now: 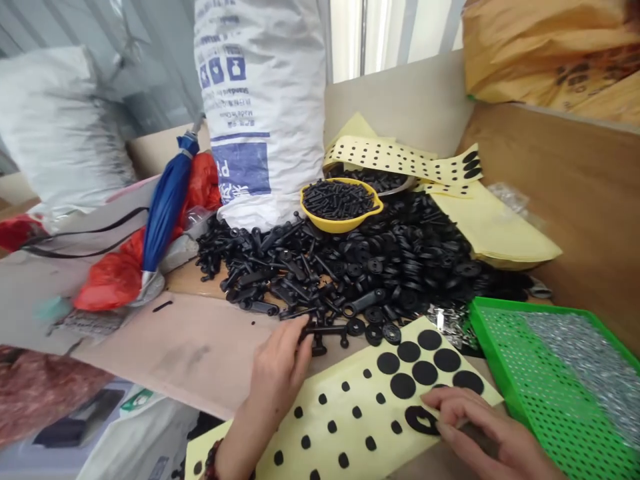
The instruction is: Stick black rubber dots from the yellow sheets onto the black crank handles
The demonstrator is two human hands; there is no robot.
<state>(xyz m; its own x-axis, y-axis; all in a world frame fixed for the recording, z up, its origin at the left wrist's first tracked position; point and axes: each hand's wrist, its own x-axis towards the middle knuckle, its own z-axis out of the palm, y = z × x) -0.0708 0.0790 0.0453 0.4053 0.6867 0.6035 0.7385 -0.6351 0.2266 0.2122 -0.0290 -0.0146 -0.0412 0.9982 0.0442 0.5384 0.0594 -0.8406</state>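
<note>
My left hand point(278, 369) reaches to the near edge of a heap of black plastic parts point(345, 267), its fingertips closed on a long black plastic piece point(325, 331). My right hand point(477, 427) rests on a yellow backing sheet point(350, 407) that carries black round pads and small black dots. Its fingers pinch at a black ring-shaped pad point(419, 420) on the sheet's right side. Several full black discs point(425, 363) sit just beyond it.
A yellow bowl of black screws point(341, 203) sits behind the heap, before a tall white woven sack point(260, 107). A green perforated tray point(560, 373) with silvery parts is at right. Used yellow sheets point(480, 220), a folded blue umbrella point(167, 200) and red bags point(115, 273) lie around.
</note>
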